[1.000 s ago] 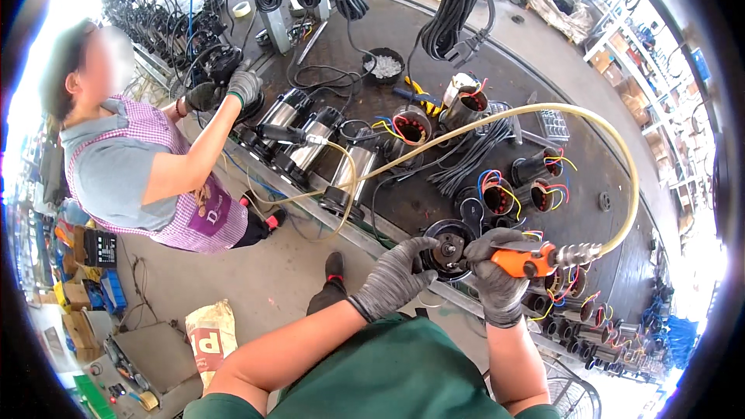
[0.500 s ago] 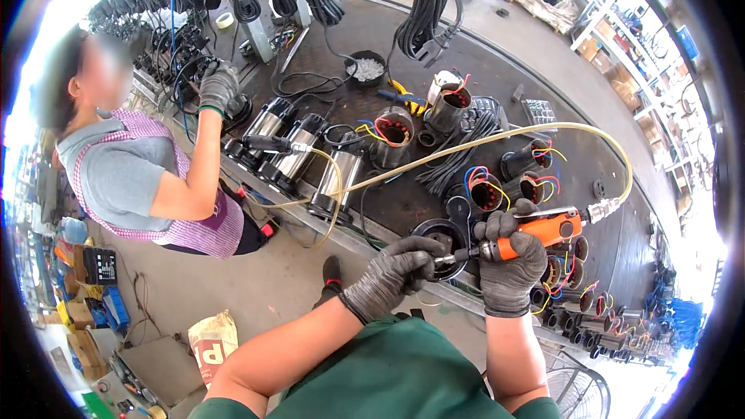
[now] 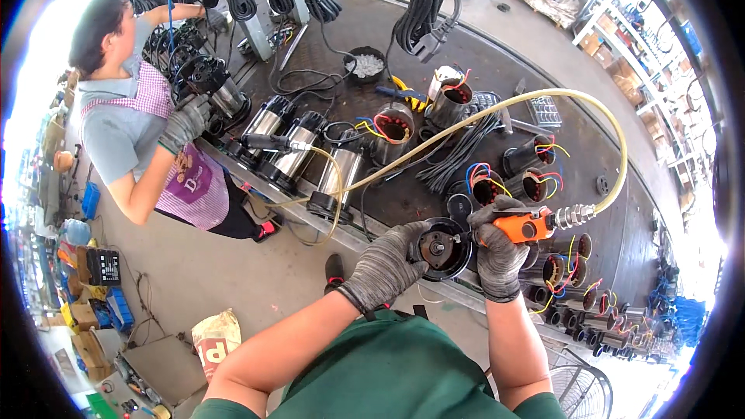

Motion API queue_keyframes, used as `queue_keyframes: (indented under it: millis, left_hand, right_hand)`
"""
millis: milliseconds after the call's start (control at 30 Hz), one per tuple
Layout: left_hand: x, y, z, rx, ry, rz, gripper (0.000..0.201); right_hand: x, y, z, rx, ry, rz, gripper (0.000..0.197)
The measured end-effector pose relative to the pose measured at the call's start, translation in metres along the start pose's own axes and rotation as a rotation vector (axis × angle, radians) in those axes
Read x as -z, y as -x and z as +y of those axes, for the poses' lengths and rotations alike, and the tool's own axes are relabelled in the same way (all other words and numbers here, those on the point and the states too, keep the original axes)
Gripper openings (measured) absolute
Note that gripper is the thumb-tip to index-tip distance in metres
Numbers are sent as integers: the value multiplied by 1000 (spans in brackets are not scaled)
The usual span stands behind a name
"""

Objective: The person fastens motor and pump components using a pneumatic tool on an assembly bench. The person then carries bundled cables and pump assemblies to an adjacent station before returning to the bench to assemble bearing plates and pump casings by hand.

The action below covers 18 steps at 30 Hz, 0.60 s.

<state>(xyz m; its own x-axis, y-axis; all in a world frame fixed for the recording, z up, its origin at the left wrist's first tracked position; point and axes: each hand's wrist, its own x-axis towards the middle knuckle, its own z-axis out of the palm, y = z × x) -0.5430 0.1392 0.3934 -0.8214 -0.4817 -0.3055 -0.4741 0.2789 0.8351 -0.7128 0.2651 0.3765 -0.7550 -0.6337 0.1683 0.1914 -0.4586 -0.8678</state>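
Observation:
My gloved left hand [image 3: 388, 262] grips the left rim of a black round pump housing [image 3: 464, 266], which sits at the near bench edge with its open side up. A bolt and a metal centre show inside it. My gloved right hand [image 3: 498, 257] is closed around an orange air screwdriver [image 3: 521, 227], held just right of the housing. Its front end is largely hidden by my fingers. From the tool's rear coupling, a yellowish air hose [image 3: 497, 111] arcs back over the bench. A small black round part [image 3: 459, 207] touches the housing's far side.
Motor shells with coloured wires [image 3: 394, 126] stand and lie around the bench [image 3: 403, 206]. Steel pump bodies [image 3: 338, 174] line its near left edge. Black cable bundles [image 3: 423, 8] hang above. At the left, a co-worker [image 3: 128, 132] holds a pump. A fan [image 3: 574, 384] stands lower right.
My right hand has drawn the screwdriver back and turned it slightly. My left hand has left the tool's tip for the housing rim. The co-worker has straightened and reaches out.

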Motion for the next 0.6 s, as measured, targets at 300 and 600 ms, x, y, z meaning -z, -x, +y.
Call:
queue_keyframes:
  millis: [300, 600]
  left_hand:
    - [-11, -5, -16, -79, 128, 51, 68]
    - [-13, 0, -19, -99, 158, 89, 70]
  right_hand:
    - [11, 1, 11, -84, 32, 8, 55]
    - [6, -12, -4, -220, 122, -339, 50]
